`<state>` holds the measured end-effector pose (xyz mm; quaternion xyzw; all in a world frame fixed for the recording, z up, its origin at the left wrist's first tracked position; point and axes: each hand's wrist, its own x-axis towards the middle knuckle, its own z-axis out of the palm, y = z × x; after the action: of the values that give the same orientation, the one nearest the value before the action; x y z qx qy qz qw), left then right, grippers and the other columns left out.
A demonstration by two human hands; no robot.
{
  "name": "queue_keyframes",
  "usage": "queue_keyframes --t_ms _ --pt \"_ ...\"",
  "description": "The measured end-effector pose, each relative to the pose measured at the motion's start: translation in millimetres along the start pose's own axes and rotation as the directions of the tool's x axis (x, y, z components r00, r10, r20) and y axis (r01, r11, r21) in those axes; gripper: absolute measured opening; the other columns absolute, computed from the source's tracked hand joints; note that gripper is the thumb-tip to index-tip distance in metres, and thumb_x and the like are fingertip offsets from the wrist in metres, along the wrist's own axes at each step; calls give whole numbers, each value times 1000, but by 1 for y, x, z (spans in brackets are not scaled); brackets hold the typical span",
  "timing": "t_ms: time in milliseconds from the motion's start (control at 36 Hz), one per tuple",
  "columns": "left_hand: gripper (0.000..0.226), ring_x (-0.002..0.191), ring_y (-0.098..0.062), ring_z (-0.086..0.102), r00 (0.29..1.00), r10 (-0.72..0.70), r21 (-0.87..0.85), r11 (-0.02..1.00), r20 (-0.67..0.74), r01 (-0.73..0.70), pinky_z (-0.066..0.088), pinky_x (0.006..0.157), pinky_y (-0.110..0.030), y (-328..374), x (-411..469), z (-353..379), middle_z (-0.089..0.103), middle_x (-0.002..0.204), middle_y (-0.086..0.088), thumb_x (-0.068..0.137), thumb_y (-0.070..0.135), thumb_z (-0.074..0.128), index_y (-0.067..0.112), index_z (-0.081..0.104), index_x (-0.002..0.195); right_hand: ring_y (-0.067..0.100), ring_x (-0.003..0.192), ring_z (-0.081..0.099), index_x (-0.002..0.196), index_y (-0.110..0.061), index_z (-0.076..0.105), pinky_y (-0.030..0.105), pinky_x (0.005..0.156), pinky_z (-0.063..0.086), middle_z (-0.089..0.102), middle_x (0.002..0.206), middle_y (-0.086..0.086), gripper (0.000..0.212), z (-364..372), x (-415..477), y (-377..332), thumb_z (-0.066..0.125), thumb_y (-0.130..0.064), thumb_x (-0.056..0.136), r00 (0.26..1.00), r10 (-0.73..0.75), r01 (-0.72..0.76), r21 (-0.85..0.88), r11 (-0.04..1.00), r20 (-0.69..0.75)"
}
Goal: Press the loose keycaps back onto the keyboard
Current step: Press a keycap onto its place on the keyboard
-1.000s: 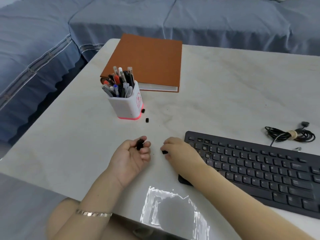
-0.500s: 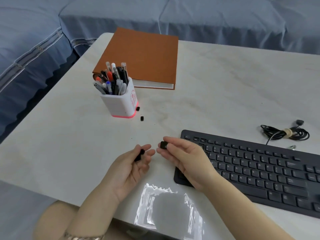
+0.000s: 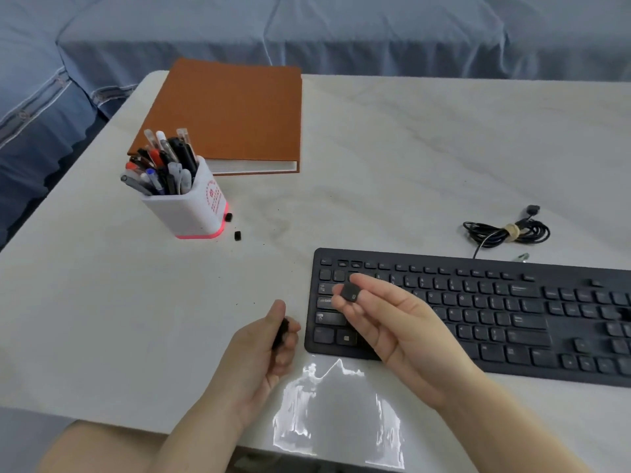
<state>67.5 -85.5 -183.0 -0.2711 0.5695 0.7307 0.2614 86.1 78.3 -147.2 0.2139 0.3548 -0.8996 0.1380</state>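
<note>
Head view over a pale marbled table [image 3: 409, 158], blue cloth [image 3: 341, 35] behind. Brown binder [image 3: 232, 110], pen cup [image 3: 191, 209] with red print too blurred to read, coiled cable [image 3: 505, 230]. Right hand [image 3: 386, 322] above the left end of the keyboard [image 3: 495, 319], pinching a keycap [image 3: 350, 292] with a small white mark, unreadable. Left hand [image 3: 259, 353] just left of the keyboard, curled round dark keycaps [image 3: 281, 332]. Two more caps [image 3: 238, 235] beside the cup.

Pen cup [image 3: 191, 203] left of keyboard [image 3: 478, 319], binder [image 3: 232, 114] behind.
</note>
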Motion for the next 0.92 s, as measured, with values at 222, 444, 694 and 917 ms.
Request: queue_keyframes --t_ms 222,444,694,917 --pt "28 37 -7 29 998 56 111 992 -6 -55 25 39 -16 -13 1 14 42 50 1 94 28 49 5 64 88 23 78 71 94 -1 61 17 61 54 66 71 8 18 -26 -7 -1 52 9 81 995 -43 40 -33 999 -94" --pt "18 42 -6 37 989 136 321 936 60 -148 32 41 -13 -25 0 44 50 54 3 94 18 53 11 69 90 15 85 70 94 -12 66 17 80 52 73 73 6 24 -67 -20 -13 59 9 82 958 -203 99 -428 898 -203" --pt "17 43 -6 46 974 113 371 911 195 -179 39 42 -15 -38 -1 104 64 59 1 96 4 48 7 64 98 5 77 67 86 -23 68 19 85 50 72 71 1 28 -150 -52 -50 69 3 77 791 -418 15 -668 744 -447" --pt "15 42 -5 45 966 73 344 926 247 -158 38 41 -16 -52 0 149 66 63 -3 95 1 48 5 63 98 -9 53 55 93 -13 70 1 57 42 60 66 -1 25 -206 -76 -90 68 6 76 655 -605 11 -795 607 -453"
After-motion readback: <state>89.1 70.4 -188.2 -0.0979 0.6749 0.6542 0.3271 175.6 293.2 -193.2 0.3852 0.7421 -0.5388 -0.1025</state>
